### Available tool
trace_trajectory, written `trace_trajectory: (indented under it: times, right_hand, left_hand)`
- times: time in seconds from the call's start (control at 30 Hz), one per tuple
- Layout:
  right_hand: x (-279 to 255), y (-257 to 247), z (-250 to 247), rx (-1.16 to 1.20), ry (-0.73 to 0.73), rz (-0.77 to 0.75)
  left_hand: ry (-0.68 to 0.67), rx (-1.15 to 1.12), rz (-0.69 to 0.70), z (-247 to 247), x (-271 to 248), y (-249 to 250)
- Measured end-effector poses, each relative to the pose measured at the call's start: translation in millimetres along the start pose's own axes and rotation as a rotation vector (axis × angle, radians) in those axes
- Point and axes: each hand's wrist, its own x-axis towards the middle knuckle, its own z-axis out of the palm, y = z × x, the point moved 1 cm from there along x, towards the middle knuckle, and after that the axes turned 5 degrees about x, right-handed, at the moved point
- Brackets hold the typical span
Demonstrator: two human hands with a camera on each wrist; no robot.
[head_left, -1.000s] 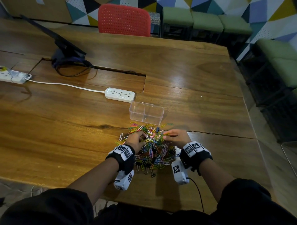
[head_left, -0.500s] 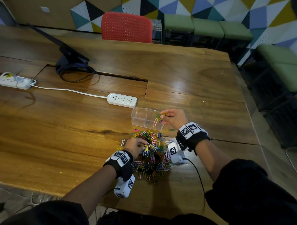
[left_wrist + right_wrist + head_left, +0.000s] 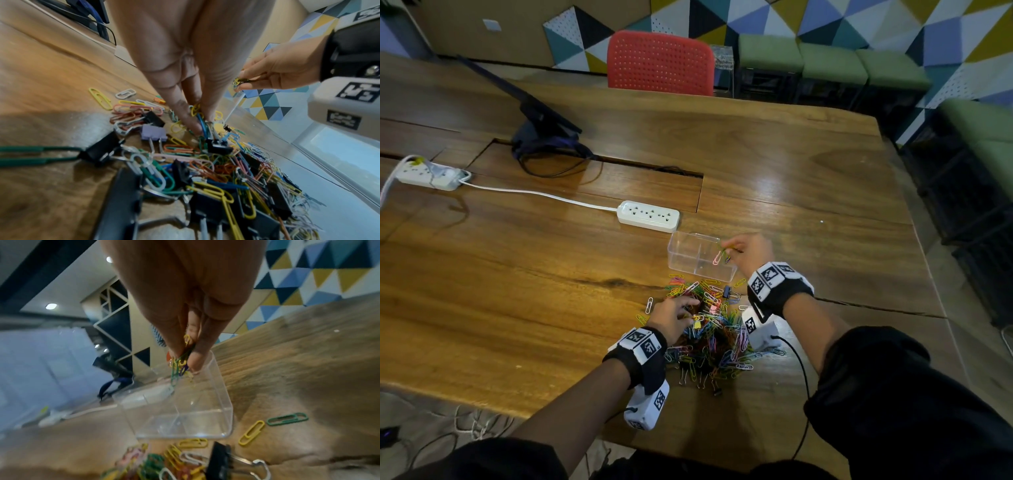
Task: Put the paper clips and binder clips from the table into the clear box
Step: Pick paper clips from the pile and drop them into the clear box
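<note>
Pinching a small bunch of paper clips point(image 3: 180, 365), the right hand point(image 3: 751, 251) is hovering over the clear box point(image 3: 700, 257), which looks empty. Fingers of the left hand point(image 3: 671, 317) are closing on a few clips in the pile point(image 3: 709, 329) just in front of the box. Light, slick and tangling, these are best taken in fingertip pinches; the binder clips point(image 3: 153, 132) by their stiff bodies.

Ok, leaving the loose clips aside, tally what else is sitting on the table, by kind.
White power strip: 2 (the second lies at the far left)
Clear box: 1
Dark screen on its stand: 1
Total: 4
The clip pile is too tangled to count.
</note>
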Motion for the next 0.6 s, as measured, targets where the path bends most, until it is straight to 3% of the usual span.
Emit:
trace_trajectory:
  times: [0.17,0.37,0.6]
  right_hand:
    - [-0.7,-5.5,8.6,-0.255,-0.104,-0.081]
    - [-5.3,-7.1,18.9,-0.386,-0.287,-0.212]
    - [-8.0,4.7,14.5,-0.556,-0.401,-0.151]
  left_hand:
    - [-0.007,-0.019,-0.029,0.9,0.9,-4.3]
    - [-0.013,-0.046,-0.033,1.8,1.1,-5.5]
    - [0.012,-0.037,-0.022,1.6,-0.4,-0.8]
